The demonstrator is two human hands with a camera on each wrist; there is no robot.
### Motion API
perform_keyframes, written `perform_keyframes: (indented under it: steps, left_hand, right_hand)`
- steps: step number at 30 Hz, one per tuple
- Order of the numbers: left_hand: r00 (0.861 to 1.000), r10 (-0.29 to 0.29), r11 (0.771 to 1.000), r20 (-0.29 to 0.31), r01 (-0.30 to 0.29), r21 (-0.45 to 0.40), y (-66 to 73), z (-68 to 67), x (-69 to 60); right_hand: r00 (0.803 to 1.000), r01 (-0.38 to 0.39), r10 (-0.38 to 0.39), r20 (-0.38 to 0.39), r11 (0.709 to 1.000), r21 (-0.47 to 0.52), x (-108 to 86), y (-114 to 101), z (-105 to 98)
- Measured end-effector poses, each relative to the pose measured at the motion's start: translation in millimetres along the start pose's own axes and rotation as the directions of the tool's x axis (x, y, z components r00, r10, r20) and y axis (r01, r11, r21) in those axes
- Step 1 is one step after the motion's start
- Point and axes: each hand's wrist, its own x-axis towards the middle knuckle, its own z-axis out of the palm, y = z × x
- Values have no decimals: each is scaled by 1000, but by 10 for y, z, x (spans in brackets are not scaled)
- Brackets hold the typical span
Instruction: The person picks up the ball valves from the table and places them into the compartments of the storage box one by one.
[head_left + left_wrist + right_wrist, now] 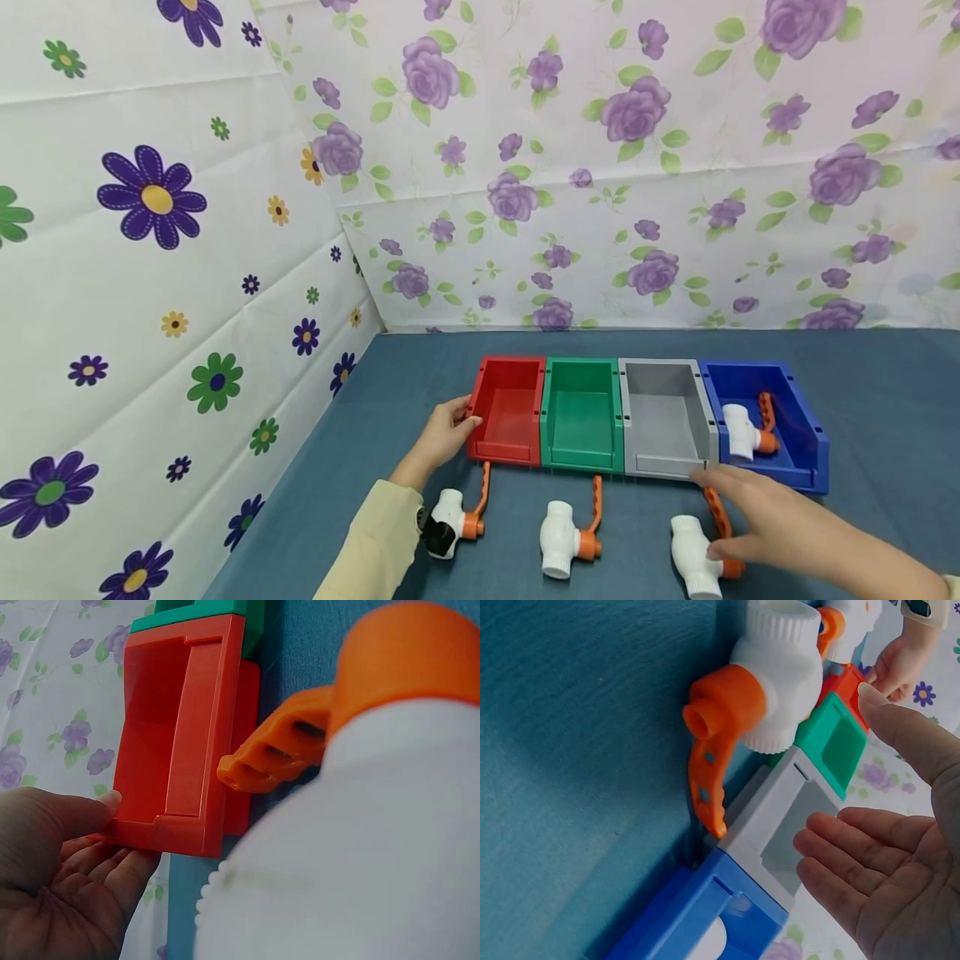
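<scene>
My left hand (441, 435) pinches the left side wall of the red bin (512, 408). In the left wrist view the hand (71, 870) has its thumb at the rim of the red bin (199, 742) and its fingers against the outside. My right hand (787, 525), fingers extended and apart, hovers by a white valve with an orange handle (693, 554), near the front of the grey bin (667, 464). In the right wrist view the palm of that hand (892, 862) shows with nothing in it, beside the valve (784, 675).
The green bin (582, 459) stands between red and grey. At the right end, the blue bin (806, 433) holds another white valve (741, 432). Two more valves lie in front of the row, one at the left (448, 510) and one in the middle (557, 537). Flowered cloth hangs behind.
</scene>
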Motion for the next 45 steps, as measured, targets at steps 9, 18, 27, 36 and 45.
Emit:
perform_keyframes:
  steps: [9,18,27,36,45]
  left_hand:
    - [1000,9,1000,1,-9,-7,-14,4,5]
    - [1000,11,1000,6,-11,-3,-9,6,3]
    - [1000,24,1000,6,-24,-5,-19,0,-11]
    - [999,34,999,5,-34,-12,-27,-1,-3]
    - [999,44,999,7,-43,-24,-47,6,11]
  right_hand:
    - [999,-17,14,50,998,68,11,-3,74]
    - [997,-23,17,78,997,72,-1,-4,158]
    - [995,30,-41,95,993,117,-20,21,226]
    - [989,-15,-6,145,989,149,-2,-15,290]
    - [981,-79,51,189,987,143,49,-48,320]
